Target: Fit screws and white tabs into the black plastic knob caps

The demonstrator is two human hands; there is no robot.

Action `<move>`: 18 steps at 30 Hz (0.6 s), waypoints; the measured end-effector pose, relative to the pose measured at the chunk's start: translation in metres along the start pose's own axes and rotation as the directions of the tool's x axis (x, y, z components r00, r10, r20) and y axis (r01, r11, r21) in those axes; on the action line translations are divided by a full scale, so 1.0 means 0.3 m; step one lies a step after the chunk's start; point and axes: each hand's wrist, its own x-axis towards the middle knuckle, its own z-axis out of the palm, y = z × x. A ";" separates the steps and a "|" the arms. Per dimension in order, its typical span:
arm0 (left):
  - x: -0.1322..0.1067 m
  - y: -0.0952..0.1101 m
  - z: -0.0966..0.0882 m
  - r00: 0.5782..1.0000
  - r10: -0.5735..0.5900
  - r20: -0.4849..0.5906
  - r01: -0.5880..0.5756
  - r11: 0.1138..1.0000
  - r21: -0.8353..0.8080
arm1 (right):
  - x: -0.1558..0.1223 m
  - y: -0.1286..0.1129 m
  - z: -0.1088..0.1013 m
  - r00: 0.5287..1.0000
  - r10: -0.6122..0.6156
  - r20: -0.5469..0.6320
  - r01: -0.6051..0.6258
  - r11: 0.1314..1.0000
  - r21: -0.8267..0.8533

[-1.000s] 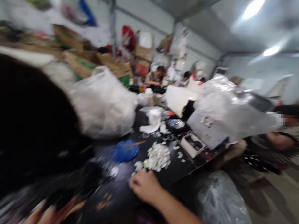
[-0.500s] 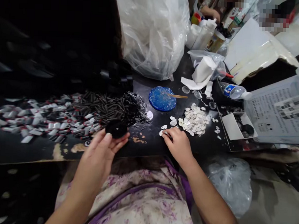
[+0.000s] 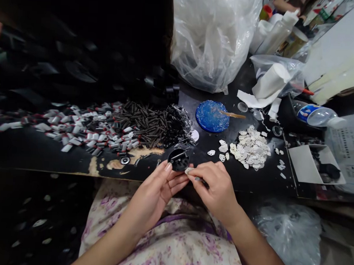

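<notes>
My left hand (image 3: 155, 190) is closed around the edge of a black round case (image 3: 175, 165), its hollow side facing up. A small metallic rod and dark parts show inside it. My right hand (image 3: 217, 185) pinches a small white plate (image 3: 188, 171) close to the case's right edge. Something thin and dark lies under its curled fingers, too hidden to name. Beyond the right hand lies a heap of similar white plates (image 3: 252, 147) with small holes. A blue dish (image 3: 211, 125) of clear gel, with a wooden stick (image 3: 235, 115) across it, is further back.
Dark ridged screw-like pieces (image 3: 146, 123), thin black pieces (image 3: 177, 126) and light cylinders with red ends (image 3: 90, 128) cover the left side. A big plastic bag (image 3: 213, 40) stands behind. On the right are a paper roll (image 3: 271, 82), a bottle (image 3: 318, 115) and a white box (image 3: 306, 165).
My right hand has left the white plates with one and come to the case. The left hand has turned the case, so its hollow inside now shows. The view has shifted left.
</notes>
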 end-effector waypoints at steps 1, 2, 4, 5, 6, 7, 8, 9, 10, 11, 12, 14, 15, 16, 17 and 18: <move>0.000 -0.001 -0.002 1.000 0.014 -0.016 -0.014 1.000 0.021 | 0.003 0.001 -0.001 1.000 -0.025 0.003 0.025 1.000 0.000; 0.000 -0.004 -0.005 0.999 0.026 -0.030 -0.025 0.999 0.045 | 0.007 0.001 -0.003 0.999 -0.043 0.004 0.043 0.999 0.002; 0.001 -0.010 -0.009 0.998 0.046 -0.047 -0.041 0.995 0.095 | 0.015 -0.001 -0.004 0.998 -0.061 -0.004 0.061 0.998 -0.001; 0.002 -0.013 -0.012 0.998 0.052 -0.044 -0.047 0.992 0.118 | 0.019 -0.002 -0.004 0.998 -0.060 -0.008 0.060 0.998 -0.007; 0.002 -0.015 -0.015 0.998 0.057 -0.035 -0.052 0.989 0.140 | 0.023 -0.004 -0.004 0.998 -0.058 -0.009 0.058 0.998 -0.015; 0.003 -0.016 -0.018 0.998 0.060 -0.020 -0.056 0.985 0.162 | 0.026 -0.005 -0.003 0.998 -0.058 -0.010 0.058 0.998 -0.019; 0.004 -0.017 -0.022 0.998 0.064 -0.003 -0.062 0.981 0.183 | 0.029 -0.006 -0.002 0.998 -0.058 -0.012 0.058 0.998 -0.022; 0.004 -0.017 -0.024 0.998 0.065 0.011 -0.066 0.977 0.203 | 0.031 -0.006 -0.002 0.998 -0.058 -0.017 0.058 0.998 -0.024; 0.005 -0.017 -0.026 0.998 0.067 0.023 -0.070 0.972 0.223 | 0.033 -0.006 -0.002 0.998 -0.057 -0.021 0.056 0.998 -0.029; 0.005 -0.016 -0.027 0.997 0.067 0.031 -0.072 0.967 0.244 | 0.035 -0.006 -0.003 0.998 -0.055 -0.024 0.054 0.998 -0.037; 0.006 -0.016 -0.027 0.997 0.065 0.038 -0.073 0.962 0.264 | 0.036 -0.006 -0.005 0.998 -0.051 -0.022 0.050 0.998 -0.047; 0.008 -0.017 -0.026 0.997 0.059 0.051 -0.072 0.953 0.295 | 0.036 -0.006 -0.011 0.999 -0.040 -0.006 0.040 0.997 -0.066; 0.009 -0.019 -0.026 0.997 0.054 0.057 -0.069 0.950 0.304 | 0.035 -0.006 -0.014 0.999 -0.035 0.006 0.036 0.997 -0.075; 0.011 -0.023 -0.026 0.997 0.048 0.058 -0.064 0.950 0.306 | 0.033 -0.007 -0.017 0.999 -0.034 0.014 0.035 0.996 -0.082; 0.013 -0.028 -0.026 0.998 0.042 0.052 -0.056 0.951 0.303 | 0.031 -0.008 -0.021 0.999 -0.036 0.018 0.038 0.995 -0.087; 0.015 -0.033 -0.028 0.998 0.037 0.041 -0.048 0.955 0.293 | 0.028 -0.010 -0.024 0.999 -0.039 0.018 0.041 0.995 -0.089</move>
